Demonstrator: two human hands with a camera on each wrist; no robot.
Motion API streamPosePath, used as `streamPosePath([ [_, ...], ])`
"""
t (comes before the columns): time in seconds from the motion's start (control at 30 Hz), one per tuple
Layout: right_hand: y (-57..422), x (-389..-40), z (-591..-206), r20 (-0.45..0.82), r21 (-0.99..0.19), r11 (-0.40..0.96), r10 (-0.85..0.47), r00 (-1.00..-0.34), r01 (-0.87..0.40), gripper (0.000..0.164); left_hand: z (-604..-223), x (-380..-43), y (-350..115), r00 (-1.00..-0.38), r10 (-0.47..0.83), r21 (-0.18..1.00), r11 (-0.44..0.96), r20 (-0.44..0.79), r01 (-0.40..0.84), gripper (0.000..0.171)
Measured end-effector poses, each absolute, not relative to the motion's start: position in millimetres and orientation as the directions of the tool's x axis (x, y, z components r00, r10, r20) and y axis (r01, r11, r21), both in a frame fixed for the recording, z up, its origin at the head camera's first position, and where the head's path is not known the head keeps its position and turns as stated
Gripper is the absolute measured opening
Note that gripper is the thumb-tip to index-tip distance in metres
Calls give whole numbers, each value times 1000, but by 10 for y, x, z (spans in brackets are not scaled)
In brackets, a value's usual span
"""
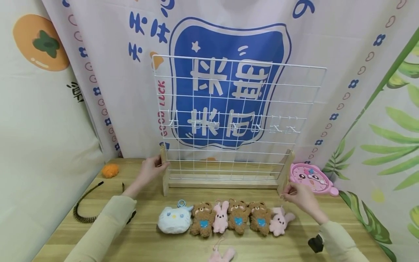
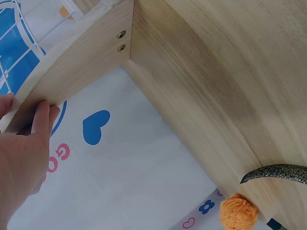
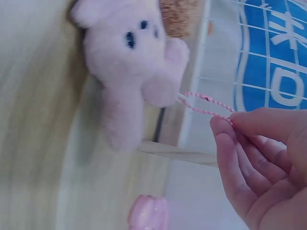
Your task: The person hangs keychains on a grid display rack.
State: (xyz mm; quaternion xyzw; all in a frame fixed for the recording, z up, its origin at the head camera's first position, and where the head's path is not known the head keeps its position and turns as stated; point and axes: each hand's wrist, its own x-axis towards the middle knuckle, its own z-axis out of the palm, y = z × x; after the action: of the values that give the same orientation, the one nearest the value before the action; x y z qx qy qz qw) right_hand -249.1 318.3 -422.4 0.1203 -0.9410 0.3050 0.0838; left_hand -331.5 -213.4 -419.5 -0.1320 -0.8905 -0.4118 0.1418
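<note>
Foremost rabbit (image 1: 222, 255) rests on the surface (image 1: 183, 251), well left of the right hand (image 1: 300, 196), whose fingers pinch a chain (image 3: 205, 98); the attached rabbit (image 1: 279, 222) is just beside them. Left hand (image 1: 152, 168): fingers grip the post (image 1: 165, 183).

The person is wearing a pale beige left sleeve (image 1: 104, 225) and a matching right sleeve (image 1: 342, 243). Small black pieces are showing beside both, one angular at the right (image 1: 315, 243). The left hand (image 1: 153, 168) and right hand (image 1: 301, 198) are showing bare.
</note>
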Motion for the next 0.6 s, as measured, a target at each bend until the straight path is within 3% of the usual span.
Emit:
streamPosePath([
  [0.33, 3202, -2326, -3893, 293, -514, 810, -142, -946, -281, 9, -4187, -3292, -2138, -927, 127, 699, 623, 352, 350, 22],
  [0.6, 3218, -2351, -3489, 509, -405, 846, -107, -854, -347, 12, -4183, -3295, -2130, -924, 121, 689, 633, 363, 353, 22],
])
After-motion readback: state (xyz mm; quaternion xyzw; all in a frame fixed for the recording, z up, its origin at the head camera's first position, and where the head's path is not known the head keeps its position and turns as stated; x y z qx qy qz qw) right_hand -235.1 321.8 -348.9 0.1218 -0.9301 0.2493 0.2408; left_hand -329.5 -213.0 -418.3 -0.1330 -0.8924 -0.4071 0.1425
